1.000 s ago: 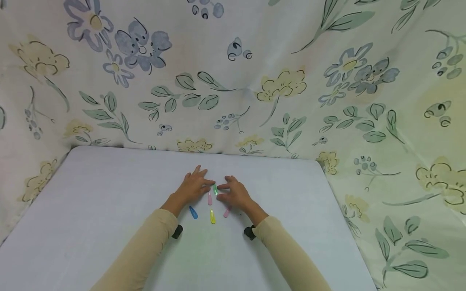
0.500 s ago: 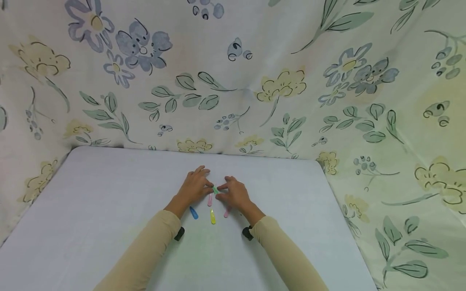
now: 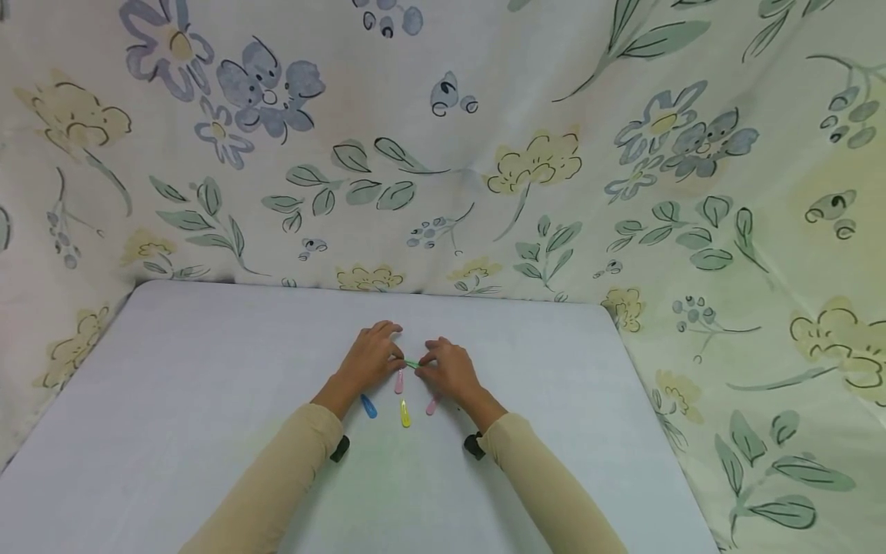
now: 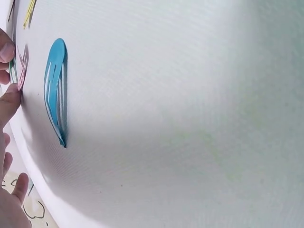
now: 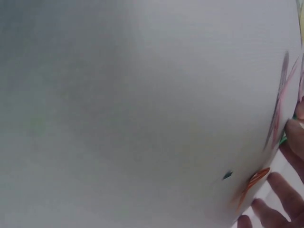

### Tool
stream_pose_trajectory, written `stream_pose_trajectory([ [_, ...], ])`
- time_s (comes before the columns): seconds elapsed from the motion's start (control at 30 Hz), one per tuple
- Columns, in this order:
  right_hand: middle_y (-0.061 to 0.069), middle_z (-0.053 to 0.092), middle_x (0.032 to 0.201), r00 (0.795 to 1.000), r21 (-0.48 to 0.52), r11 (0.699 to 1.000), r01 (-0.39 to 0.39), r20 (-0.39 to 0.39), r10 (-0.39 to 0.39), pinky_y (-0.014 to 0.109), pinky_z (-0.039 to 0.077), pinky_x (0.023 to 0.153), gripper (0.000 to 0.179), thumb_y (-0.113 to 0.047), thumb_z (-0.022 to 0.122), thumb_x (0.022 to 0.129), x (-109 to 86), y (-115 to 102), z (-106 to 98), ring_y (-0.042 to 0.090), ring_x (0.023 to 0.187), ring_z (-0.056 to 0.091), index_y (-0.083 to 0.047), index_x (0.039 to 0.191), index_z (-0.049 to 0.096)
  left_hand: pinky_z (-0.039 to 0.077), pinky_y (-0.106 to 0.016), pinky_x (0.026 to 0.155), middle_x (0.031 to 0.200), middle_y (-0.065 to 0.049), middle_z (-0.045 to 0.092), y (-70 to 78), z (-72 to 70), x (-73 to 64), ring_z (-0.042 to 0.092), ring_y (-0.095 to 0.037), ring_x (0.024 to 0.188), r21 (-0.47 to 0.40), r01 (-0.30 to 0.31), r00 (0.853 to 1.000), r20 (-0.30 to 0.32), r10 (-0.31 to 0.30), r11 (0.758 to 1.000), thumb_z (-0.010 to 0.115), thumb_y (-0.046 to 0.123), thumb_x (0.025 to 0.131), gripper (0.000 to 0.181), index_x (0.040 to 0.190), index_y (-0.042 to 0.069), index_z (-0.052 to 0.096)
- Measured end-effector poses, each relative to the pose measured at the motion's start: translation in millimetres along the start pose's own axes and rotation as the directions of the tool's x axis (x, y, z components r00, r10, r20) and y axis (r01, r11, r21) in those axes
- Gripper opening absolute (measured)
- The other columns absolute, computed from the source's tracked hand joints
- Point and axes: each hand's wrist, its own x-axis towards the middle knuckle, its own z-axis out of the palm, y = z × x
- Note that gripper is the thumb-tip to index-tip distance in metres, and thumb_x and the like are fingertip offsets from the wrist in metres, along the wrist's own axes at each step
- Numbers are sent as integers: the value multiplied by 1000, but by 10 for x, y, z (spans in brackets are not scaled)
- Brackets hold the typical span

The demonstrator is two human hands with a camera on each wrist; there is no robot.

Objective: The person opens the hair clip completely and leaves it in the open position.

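A green snap hair clip (image 3: 411, 364) lies crosswise between my two hands. My left hand (image 3: 368, 358) pinches its left end with thumb and fingertips. At the other end, my right hand (image 3: 450, 371) pinches it too, and the fingertips cover part of it. A pink hair clip (image 3: 399, 382) lies just below my left fingertips. The blue hair clip (image 4: 56, 80) is on the near side of my left hand in the left wrist view. Beneath my right hand lies a second pink clip (image 3: 432, 405). An orange clip (image 5: 256, 179) shows by my right fingers in the right wrist view.
A yellow hair clip (image 3: 404, 413) lies nearer to me on the white table (image 3: 208, 369). In the right wrist view, a small dark piece (image 5: 228, 175) is near the orange clip. A floral cloth (image 3: 415, 115) hangs behind the table.
The green clip has turned from nearly upright in the view to crosswise. Fingertips of both hands have closed onto its ends. The other visible clips have stayed in place.
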Motion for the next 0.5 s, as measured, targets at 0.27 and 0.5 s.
stream_pose_trajectory([
  [0.27,9,64,133,999,14,999,32,29,-32,50,39,109,14,-20,80,85,-6,59,-21,31,136,47,-10,95,80,42,-54,104,136,-13,60,35,-9,-27,47,-33,133,-144,68,997,35,-64,987,77,15,88,12,98,12,81],
  [0.5,8,62,135,999,31,999,20,39,-22,50,38,110,14,-20,78,87,-28,70,-37,30,138,46,-11,98,80,35,-56,110,136,-15,60,53,10,-40,45,-35,136,-236,119,993,42,-112,965,78,11,86,10,96,10,81],
])
